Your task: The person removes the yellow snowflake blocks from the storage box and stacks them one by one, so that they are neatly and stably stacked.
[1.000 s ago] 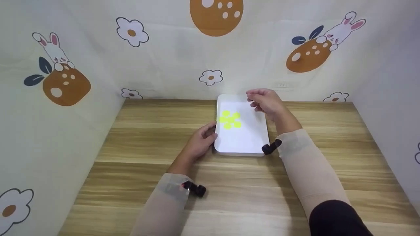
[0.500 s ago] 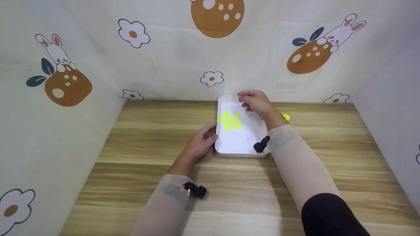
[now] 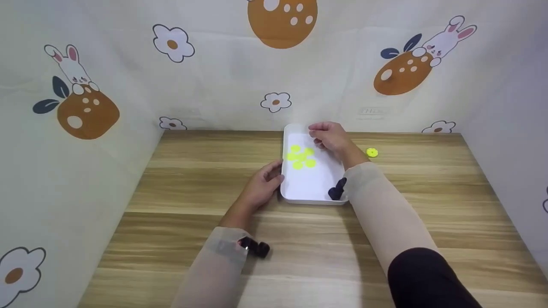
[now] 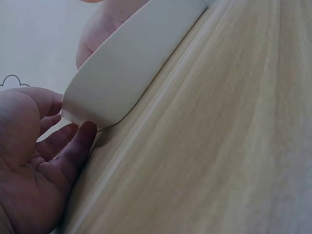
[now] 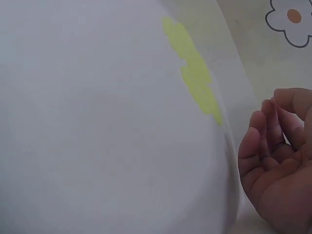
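Observation:
A shallow white tray (image 3: 314,184) stands on the wooden table. Inside, toward its left side, lie several bright yellow flat pieces (image 3: 298,157) grouped like a flower. My left hand (image 3: 261,184) holds the tray's left side, its thumb and fingers at the wall and rim, as the left wrist view also shows. Over the tray's far right part hovers my right hand (image 3: 334,139), fingers curled, thumb and index tips close together. Nothing shows between those fingertips in the right wrist view; a tiny thing there could be hidden. A yellow flower-shaped piece (image 3: 372,152) lies right of the tray.
The wooden table (image 3: 192,179) extends around the tray. Pale cloth walls (image 3: 222,77) printed with rabbits, oranges and flowers rise at the back and both sides. Small black wrist cameras (image 3: 254,247) sit on both sleeves.
My right hand has moved left, then slightly nearer, over the tray. Its forearm has uncovered the yellow piece on the table. The left hand and tray stay put.

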Demonstrator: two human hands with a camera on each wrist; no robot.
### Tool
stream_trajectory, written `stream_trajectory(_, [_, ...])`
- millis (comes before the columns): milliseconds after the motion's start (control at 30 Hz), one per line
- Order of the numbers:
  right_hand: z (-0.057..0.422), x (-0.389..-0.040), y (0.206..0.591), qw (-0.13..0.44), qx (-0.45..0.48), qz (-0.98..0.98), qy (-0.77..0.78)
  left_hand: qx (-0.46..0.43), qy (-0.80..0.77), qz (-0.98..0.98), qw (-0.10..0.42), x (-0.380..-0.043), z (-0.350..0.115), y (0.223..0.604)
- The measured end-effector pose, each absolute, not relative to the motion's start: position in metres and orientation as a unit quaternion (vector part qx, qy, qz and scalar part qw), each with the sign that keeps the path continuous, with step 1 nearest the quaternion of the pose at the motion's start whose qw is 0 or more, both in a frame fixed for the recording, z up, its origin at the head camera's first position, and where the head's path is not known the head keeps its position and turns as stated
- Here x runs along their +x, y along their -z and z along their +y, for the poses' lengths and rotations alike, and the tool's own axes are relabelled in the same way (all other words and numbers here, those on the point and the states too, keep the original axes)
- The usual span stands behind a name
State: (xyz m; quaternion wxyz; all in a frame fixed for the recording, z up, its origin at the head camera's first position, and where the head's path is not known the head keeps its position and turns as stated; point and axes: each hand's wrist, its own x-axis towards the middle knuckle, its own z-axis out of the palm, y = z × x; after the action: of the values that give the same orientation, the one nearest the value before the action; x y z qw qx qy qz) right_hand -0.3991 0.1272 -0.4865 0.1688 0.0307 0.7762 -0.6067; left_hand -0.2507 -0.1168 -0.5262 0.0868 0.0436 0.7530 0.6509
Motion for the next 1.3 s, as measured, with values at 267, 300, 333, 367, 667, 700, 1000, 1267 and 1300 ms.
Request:
stream_trajectory(267, [0.1277, -0.3988, 0.4937, 0.174, 0.015, 0.822, 0.543, 0.057, -0.661, 0.743, 0.086, -0.2512, -0.1170, 0.5278])
stream_trajectory(300, [0.1278, -0.3984, 0.4945, 0.174, 0.006, 0.829, 0.532, 0.056, -0.662, 0.742, 0.087, -0.2513, -0.1171, 0.5280])
stream_trajectory(333, [0.1282, -0.3980, 0.4950, 0.174, -0.002, 0.835, 0.522, 0.055, -0.662, 0.742, 0.087, -0.2514, -0.1170, 0.5279])
stream_trajectory(367, [0.1283, -0.3976, 0.4953, 0.176, -0.008, 0.840, 0.513, 0.054, -0.663, 0.742, 0.087, -0.2515, -0.1170, 0.5279])
stream_trajectory(667, [0.1293, -0.3928, 0.4955, 0.205, -0.039, 0.867, 0.453, 0.050, -0.657, 0.746, 0.094, -0.2512, -0.1183, 0.5280])
stream_trajectory(700, [0.1292, -0.3925, 0.4956, 0.203, -0.042, 0.871, 0.446, 0.051, -0.658, 0.745, 0.096, -0.2512, -0.1184, 0.5278])
stream_trajectory(1000, [0.1280, -0.3917, 0.4936, 0.201, -0.044, 0.880, 0.428, 0.044, -0.650, 0.753, 0.093, -0.2510, -0.1179, 0.5274])
stream_trajectory(1267, [0.1276, -0.3927, 0.4934, 0.192, -0.037, 0.888, 0.416, 0.045, -0.653, 0.751, 0.090, -0.2512, -0.1176, 0.5278])
stream_trajectory(1300, [0.1276, -0.3927, 0.4931, 0.192, -0.035, 0.889, 0.415, 0.046, -0.653, 0.751, 0.090, -0.2514, -0.1175, 0.5280])
